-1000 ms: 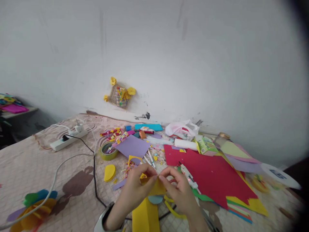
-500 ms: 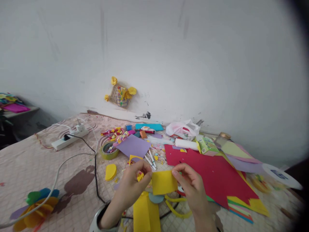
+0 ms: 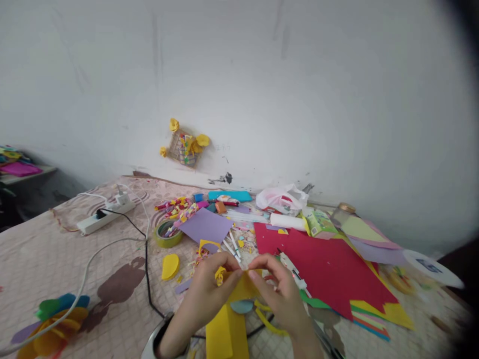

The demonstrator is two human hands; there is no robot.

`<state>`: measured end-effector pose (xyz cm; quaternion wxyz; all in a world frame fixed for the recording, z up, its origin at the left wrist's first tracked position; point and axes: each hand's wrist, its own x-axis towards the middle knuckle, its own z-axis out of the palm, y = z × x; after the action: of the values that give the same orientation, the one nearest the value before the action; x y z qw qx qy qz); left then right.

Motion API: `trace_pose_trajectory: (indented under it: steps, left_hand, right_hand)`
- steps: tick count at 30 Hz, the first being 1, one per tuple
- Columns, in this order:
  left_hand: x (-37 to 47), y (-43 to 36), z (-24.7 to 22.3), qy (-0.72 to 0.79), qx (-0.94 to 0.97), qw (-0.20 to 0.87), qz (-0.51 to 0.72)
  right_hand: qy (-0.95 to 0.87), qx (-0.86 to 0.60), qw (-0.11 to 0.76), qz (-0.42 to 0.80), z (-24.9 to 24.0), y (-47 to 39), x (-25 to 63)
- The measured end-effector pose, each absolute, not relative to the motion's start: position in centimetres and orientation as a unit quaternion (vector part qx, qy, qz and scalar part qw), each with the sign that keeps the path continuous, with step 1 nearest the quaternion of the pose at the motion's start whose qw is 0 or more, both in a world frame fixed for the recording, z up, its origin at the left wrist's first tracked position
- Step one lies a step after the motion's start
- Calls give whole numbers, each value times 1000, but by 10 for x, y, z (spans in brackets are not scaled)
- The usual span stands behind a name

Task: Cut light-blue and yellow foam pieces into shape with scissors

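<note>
Between my two hands is a small yellow foam sheet point(image 3: 245, 288), pinched along its upper edge. My left hand point(image 3: 213, 286) is closed on its left side. Thumb and fingers of my right hand point(image 3: 279, 291) grip it close to the left fingertips, covering part of it. Below lies a larger folded yellow piece point(image 3: 226, 331), beside a pale blue rounded piece point(image 3: 242, 306) and a yellow strip point(image 3: 271, 324). A white tool point(image 3: 294, 271) with a small red light shows just beyond my right hand, partly hidden.
Red sheets point(image 3: 318, 264) cover the right side. A purple sheet point(image 3: 207, 225), a tape roll point(image 3: 168, 234) and white pens point(image 3: 234, 244) lie ahead. Leftward are a power strip point(image 3: 107, 217), cables and a colourful foam flower point(image 3: 56, 319). A glass jar point(image 3: 342, 214) stands near the wall.
My right hand has moved left, bringing its fingertips close to the left ones. The yellow sheet, earlier stretched flat between them, is now more covered. The white tool has come into view.
</note>
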<state>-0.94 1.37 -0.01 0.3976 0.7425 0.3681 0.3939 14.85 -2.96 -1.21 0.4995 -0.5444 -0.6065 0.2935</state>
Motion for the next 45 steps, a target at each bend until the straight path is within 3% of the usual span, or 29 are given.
trace_pose_trajectory:
  steps: [6,11,15,24,30,37,45]
  left_hand:
    - [-17,17,-2,359,737,381,428]
    - [-48,37,-2,401,483,457,630]
    - [-64,48,-2,393,373,475,693]
    - [-44,43,-7,389,398,516,651]
    - [-37,44,-10,389,405,543,624]
    - [-37,43,-4,385,378,565,624]
    - [-37,41,-2,381,357,579,626]
  right_hand:
    - [-592,-558,500,296,-15,-27,156]
    - [-532,-612,549,202,-26,-21,195]
    - [-554,-633,499,210,-42,-10,212]
    - [-696,-612,254,277,-83,6,178]
    - [-751,-584,148,268,-83,-2,162]
    - [-752,-597,127,249,-91,3,154]
    - [-729,-601,181,272,-94,4,151]
